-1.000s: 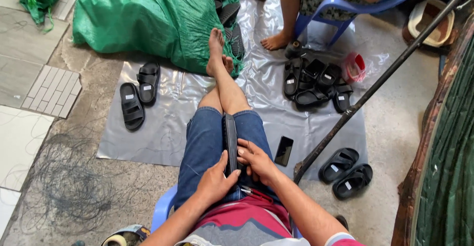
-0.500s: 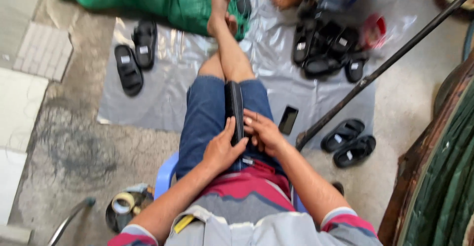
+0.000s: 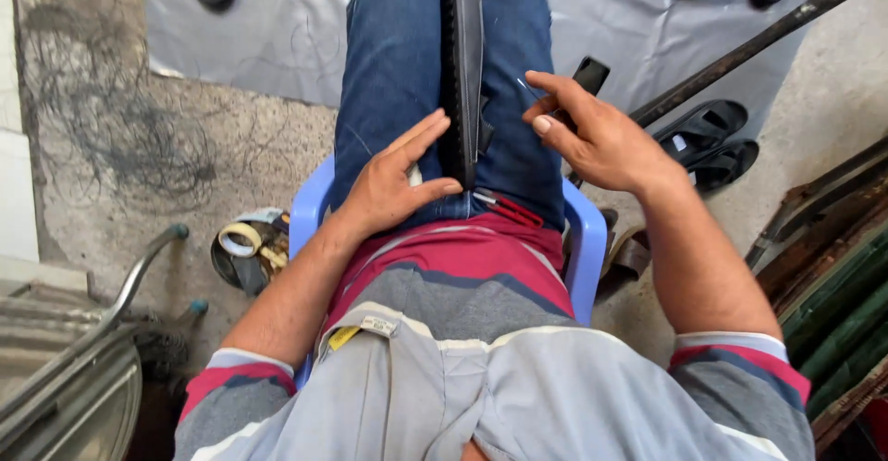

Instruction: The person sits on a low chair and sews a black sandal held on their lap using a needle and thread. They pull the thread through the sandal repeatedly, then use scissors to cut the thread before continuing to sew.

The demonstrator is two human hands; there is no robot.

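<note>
The sandal (image 3: pixel 461 73) is matt black rubber with a ribbed sole — wedged between denim jeans (image 3: pixel 393 63). The chair (image 3: pixel 585 248) is smooth blue plastic; the floor (image 3: pixel 185 174) is rough concrete, partly under a grey sheet (image 3: pixel 268 36) — slightly glossy.

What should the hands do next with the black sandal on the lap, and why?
Probably bring the right hand back onto the black sandal. It stands on edge between the knees, steadied only by the left hand, while the right hand hovers just beside it, fingers pinched.
</note>
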